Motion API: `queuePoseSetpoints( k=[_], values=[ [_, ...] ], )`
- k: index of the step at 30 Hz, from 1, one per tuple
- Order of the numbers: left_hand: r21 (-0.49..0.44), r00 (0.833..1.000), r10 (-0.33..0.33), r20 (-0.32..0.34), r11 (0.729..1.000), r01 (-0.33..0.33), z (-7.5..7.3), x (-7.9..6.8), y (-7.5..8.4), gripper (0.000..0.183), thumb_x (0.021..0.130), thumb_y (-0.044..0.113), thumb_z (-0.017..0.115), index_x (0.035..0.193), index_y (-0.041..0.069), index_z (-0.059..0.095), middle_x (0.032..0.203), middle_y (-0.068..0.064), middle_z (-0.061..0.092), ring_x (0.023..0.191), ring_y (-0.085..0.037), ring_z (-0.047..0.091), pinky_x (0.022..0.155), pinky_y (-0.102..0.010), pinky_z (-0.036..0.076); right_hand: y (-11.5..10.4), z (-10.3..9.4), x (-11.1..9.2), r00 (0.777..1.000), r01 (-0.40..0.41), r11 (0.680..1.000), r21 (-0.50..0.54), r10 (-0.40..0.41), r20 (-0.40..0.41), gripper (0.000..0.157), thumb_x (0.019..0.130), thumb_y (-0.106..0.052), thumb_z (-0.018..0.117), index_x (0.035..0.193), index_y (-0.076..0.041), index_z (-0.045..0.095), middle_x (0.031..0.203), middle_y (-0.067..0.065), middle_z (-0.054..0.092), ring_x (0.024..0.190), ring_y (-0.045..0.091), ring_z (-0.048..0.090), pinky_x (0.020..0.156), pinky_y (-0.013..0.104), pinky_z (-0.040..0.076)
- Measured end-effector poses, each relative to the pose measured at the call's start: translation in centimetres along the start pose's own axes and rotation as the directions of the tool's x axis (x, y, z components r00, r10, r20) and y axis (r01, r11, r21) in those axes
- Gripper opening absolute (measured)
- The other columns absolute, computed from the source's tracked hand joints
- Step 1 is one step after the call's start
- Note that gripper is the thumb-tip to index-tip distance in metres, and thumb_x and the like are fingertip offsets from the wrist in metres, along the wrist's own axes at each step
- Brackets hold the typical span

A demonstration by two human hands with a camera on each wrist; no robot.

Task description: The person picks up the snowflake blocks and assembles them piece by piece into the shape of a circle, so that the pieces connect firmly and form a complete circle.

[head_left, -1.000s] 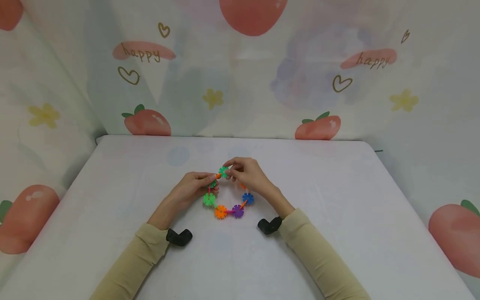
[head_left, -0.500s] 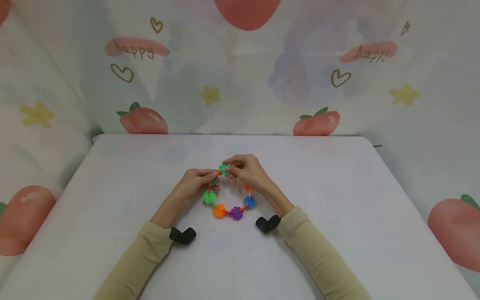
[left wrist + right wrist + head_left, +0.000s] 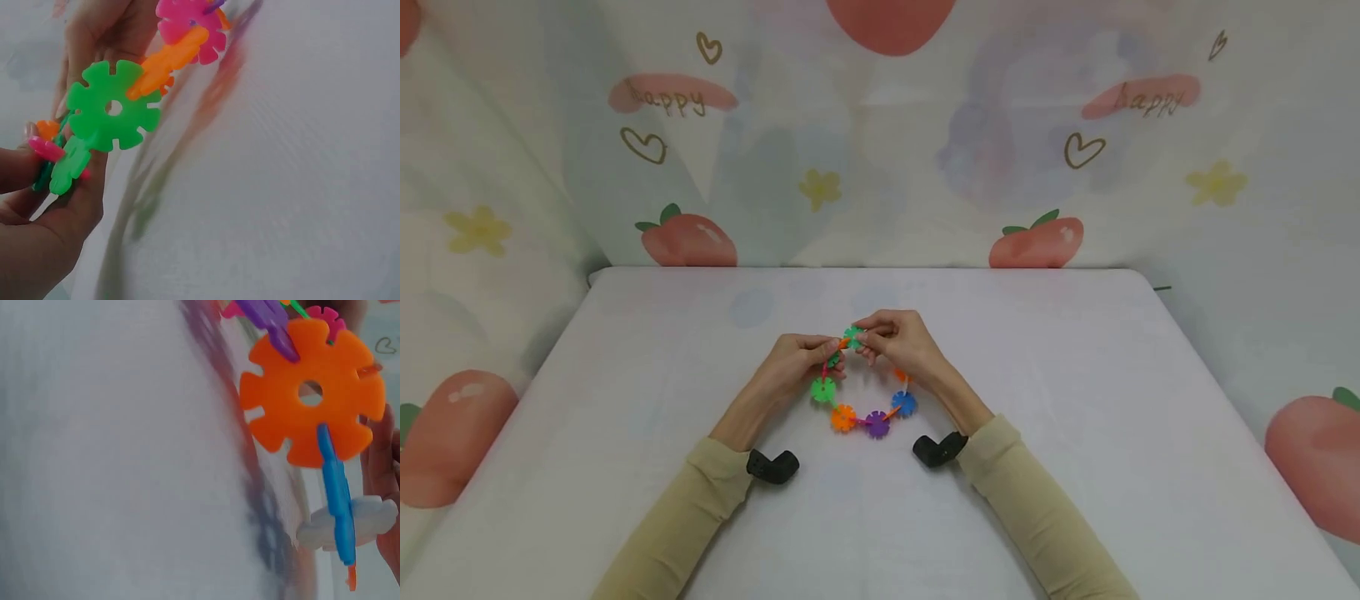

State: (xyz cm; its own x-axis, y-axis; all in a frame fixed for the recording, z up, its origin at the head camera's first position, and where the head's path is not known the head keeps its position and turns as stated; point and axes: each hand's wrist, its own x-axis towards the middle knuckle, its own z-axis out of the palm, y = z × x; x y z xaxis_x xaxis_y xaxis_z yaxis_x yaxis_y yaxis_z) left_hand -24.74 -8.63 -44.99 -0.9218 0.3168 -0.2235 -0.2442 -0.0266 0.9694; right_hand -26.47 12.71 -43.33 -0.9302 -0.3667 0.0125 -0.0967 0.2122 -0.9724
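Observation:
A ring-shaped chain of notched plastic snowflake discs hangs between the hands in the head view. My left hand pinches it at the upper left, near a dark green disc. At the top, my right hand holds a green disc between thumb and fingers. Lower down hang a bright green disc, an orange disc, a purple disc and a blue disc. The right wrist view shows an orange disc slotted to an edge-on blue disc, which crosses a white disc.
A white cloth-covered table lies under the hands. Behind it stands a printed backdrop with fruit and flower pictures. Black angled devices sit at the left wrist and the right wrist.
The head view has shifted slightly. Both hands keep their pinch on the chain, which has swung a little at its lower part; more of its right-side orange disc shows than a second ago.

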Motion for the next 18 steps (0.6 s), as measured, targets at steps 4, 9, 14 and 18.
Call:
queuePoseSetpoints(
  k=[4, 9, 14, 18],
  values=[
    [0.037, 0.999, -0.01, 0.031, 0.999, 0.009, -0.3, 0.1, 0.0, 0.036, 0.107, 0.012, 0.054, 0.128, -0.017, 0.061, 0.085, -0.004, 0.069, 0.074, -0.014, 0.072, 0.082, -0.029, 0.062, 0.0, -0.1, 0.0, 1.0, 0.005, 0.998, -0.066, -0.005, -0.003, 0.021, 0.1, -0.003, 0.064, 0.118, 0.005, 0.072, 0.09, 0.018, 0.077, 0.065, 0.018, 0.067, 0.066, 0.033, 0.061],
    [0.085, 0.995, -0.011, 0.103, 0.996, 0.002, -1.5, 0.0, 0.6, 0.04, 0.107, 0.02, 0.056, 0.13, -0.012, 0.061, 0.104, -0.016, 0.07, 0.088, -0.018, 0.075, 0.092, -0.031, 0.06, -0.6, -0.6, 0.0, 1.0, 0.031, 0.972, -0.234, -0.03, 0.006, 0.026, 0.101, -0.015, 0.067, 0.124, -0.005, 0.073, 0.096, 0.014, 0.078, 0.079, 0.026, 0.07, 0.065, 0.026, 0.055],
    [0.081, 0.993, -0.018, 0.116, 0.997, 0.009, -2.1, -0.3, 1.3, 0.04, 0.107, 0.02, 0.056, 0.132, -0.011, 0.06, 0.126, -0.031, 0.063, 0.093, -0.019, 0.074, 0.096, -0.031, 0.059, -1.2, -2.8, -0.6, 0.999, 0.035, 0.924, -0.38, -0.044, -0.017, 0.031, 0.102, -0.022, 0.065, 0.129, -0.007, 0.071, 0.111, 0.01, 0.077, 0.1, 0.03, 0.07, 0.083, 0.036, 0.059],
    [0.065, 0.993, -0.003, 0.122, 0.998, -0.005, -2.2, -0.3, 1.3, 0.04, 0.107, 0.017, 0.054, 0.137, -0.011, 0.056, 0.125, -0.032, 0.062, 0.092, -0.017, 0.073, 0.095, -0.03, 0.059, -1.7, -5.1, -1.2, 0.993, -0.06, 0.851, -0.522, 0.102, 0.052, 0.032, 0.1, -0.03, 0.068, 0.124, -0.009, 0.074, 0.119, 0.008, 0.074, 0.105, 0.027, 0.065, 0.089, 0.039, 0.057]
  ],
)
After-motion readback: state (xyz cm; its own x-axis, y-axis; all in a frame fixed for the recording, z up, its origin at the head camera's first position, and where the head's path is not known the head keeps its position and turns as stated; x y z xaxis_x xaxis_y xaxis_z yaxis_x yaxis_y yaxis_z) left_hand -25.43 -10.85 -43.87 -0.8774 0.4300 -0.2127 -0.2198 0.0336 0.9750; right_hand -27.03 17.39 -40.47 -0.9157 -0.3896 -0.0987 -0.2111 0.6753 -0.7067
